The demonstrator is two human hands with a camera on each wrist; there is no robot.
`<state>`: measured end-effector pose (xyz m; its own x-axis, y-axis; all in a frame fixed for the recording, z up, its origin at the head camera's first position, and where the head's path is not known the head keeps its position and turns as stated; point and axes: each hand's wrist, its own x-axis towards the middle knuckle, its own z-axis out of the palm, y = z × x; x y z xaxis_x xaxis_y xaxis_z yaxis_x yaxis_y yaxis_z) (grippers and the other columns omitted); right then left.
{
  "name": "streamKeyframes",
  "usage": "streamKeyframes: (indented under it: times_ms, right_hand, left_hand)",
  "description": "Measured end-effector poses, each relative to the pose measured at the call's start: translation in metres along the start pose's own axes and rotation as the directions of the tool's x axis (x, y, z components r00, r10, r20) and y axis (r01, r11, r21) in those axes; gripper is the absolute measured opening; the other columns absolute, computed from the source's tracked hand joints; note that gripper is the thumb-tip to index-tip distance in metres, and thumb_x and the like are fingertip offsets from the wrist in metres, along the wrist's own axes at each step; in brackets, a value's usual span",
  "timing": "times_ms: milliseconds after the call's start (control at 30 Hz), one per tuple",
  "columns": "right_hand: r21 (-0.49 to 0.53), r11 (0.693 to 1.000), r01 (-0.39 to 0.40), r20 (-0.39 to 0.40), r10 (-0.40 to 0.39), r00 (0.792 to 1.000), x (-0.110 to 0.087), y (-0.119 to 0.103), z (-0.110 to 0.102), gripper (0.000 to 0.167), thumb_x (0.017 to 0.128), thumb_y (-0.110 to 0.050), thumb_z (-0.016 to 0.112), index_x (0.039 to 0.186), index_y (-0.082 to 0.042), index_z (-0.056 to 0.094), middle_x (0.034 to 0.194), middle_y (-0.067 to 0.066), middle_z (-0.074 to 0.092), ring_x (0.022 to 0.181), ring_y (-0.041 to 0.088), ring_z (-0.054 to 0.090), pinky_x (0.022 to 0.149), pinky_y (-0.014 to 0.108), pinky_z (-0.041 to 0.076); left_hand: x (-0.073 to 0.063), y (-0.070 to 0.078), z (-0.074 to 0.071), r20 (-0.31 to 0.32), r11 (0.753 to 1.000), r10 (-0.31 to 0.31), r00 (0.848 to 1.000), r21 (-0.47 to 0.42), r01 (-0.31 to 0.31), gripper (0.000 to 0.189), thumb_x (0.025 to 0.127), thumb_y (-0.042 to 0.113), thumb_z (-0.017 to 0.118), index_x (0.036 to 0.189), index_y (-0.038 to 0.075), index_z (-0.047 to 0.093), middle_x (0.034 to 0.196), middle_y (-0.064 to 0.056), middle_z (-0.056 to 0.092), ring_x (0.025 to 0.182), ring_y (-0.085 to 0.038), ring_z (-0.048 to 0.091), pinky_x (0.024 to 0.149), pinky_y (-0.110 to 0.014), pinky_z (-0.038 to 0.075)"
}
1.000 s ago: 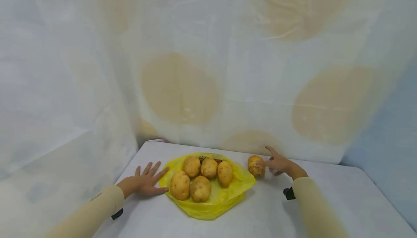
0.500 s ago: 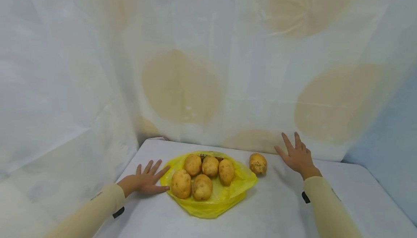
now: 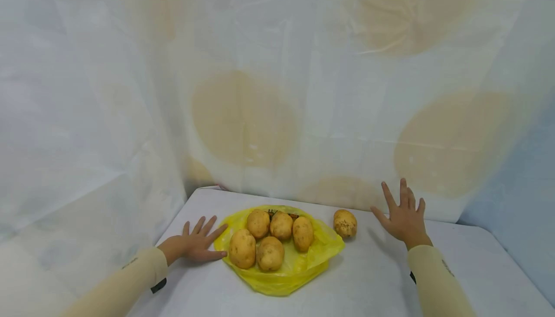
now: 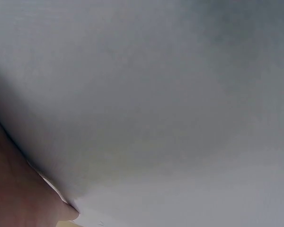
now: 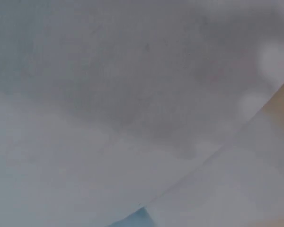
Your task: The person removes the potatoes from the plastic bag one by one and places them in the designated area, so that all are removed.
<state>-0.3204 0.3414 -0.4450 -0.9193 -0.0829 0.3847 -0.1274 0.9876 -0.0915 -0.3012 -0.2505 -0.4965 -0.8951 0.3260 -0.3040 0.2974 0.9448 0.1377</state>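
Observation:
My left hand (image 3: 197, 244) rests with spread fingers at the left edge of a yellow plastic bag (image 3: 282, 285), which lies spread on the table. Several potatoes lie on the bag, among them a large one at its left (image 3: 242, 249) and an oval one at its right (image 3: 303, 234). A single potato (image 3: 345, 223) sits on the table just beyond the bag's right side. To the right of that potato my right hand (image 3: 404, 218) is spread and holds nothing. In the left wrist view part of the left hand (image 4: 23, 194) shows at the lower left. The right wrist view shows no fingers.
The white table (image 3: 364, 283) extends in front of and to the right of the bag. A pale curtain with tan circles (image 3: 244, 119) hangs along the back edge, close behind the right fingertips. More white sheeting (image 3: 86, 187) stands at the left.
My right hand has let go of the single potato, moved right and spread its fingers. The potato stays beside the bag. My left hand has not moved.

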Motion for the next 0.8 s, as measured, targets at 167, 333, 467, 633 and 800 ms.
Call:
streamKeyframes:
  times_ms: [167, 333, 467, 633, 800]
  right_hand:
    - [-0.013, 1.0, 0.025, -0.036, -0.026, 0.999, -0.001, 0.002, -0.003, 0.083, 0.095, -0.063, 0.044, 0.16, -0.027, 0.006, 0.163, 0.022, -0.018, 0.141, 0.055, 0.011, 0.106, 0.08, 0.0]
    - [-0.019, 0.999, 0.041, -0.027, -0.041, 0.999, 0.001, 0.0, -0.005, 0.082, 0.096, -0.063, 0.043, 0.16, -0.028, 0.006, 0.164, 0.019, -0.02, 0.142, 0.054, 0.009, 0.107, 0.079, -0.002]
    - [-0.026, 0.999, 0.044, -0.028, -0.044, 0.999, 0.003, -0.003, -0.007, 0.082, 0.096, -0.063, 0.042, 0.16, -0.029, 0.005, 0.163, 0.019, -0.02, 0.143, 0.054, 0.009, 0.108, 0.078, -0.001]
    - [0.017, 0.997, 0.072, -0.028, -0.072, 0.997, 0.01, -0.013, -0.013, 0.081, 0.096, -0.061, 0.044, 0.16, -0.029, 0.004, 0.163, 0.02, -0.02, 0.143, 0.052, 0.009, 0.108, 0.078, 0.0]
    - [0.039, 0.994, 0.104, -0.031, -0.103, 0.994, 0.019, -0.03, -0.021, 0.082, 0.096, -0.061, 0.044, 0.16, -0.03, 0.002, 0.163, 0.017, -0.023, 0.144, 0.049, 0.008, 0.11, 0.076, -0.002]
  left_hand:
    - [-0.007, 0.008, -0.008, 0.009, 1.0, 0.0, 1.0, 0.006, 0.0, 0.097, 0.081, 0.087, 0.037, 0.158, 0.031, 0.017, 0.167, -0.017, 0.002, 0.15, -0.05, 0.002, 0.108, -0.078, -0.006]
    - [-0.007, 0.007, -0.006, -0.015, 0.999, -0.007, 1.0, 0.042, 0.008, 0.095, 0.083, 0.085, 0.038, 0.158, 0.03, 0.018, 0.166, -0.017, 0.005, 0.15, -0.05, 0.006, 0.109, -0.078, 0.0]
    - [-0.006, 0.004, -0.004, -0.016, 1.0, 0.004, 1.0, 0.026, -0.003, 0.096, 0.082, 0.086, 0.037, 0.158, 0.031, 0.016, 0.167, -0.016, 0.004, 0.15, -0.049, 0.005, 0.109, -0.078, -0.001]
    - [0.0, -0.001, 0.002, -0.013, 1.0, 0.0, 1.0, 0.006, 0.0, 0.1, 0.078, 0.09, 0.036, 0.158, 0.034, 0.015, 0.167, -0.015, 0.001, 0.15, -0.049, 0.001, 0.108, -0.078, -0.007]
    - [0.002, -0.003, 0.003, 0.001, 1.0, -0.012, 1.0, 0.004, 0.012, 0.102, 0.077, 0.092, 0.034, 0.158, 0.035, 0.014, 0.167, -0.014, -0.001, 0.151, -0.048, -0.002, 0.109, -0.076, -0.01]
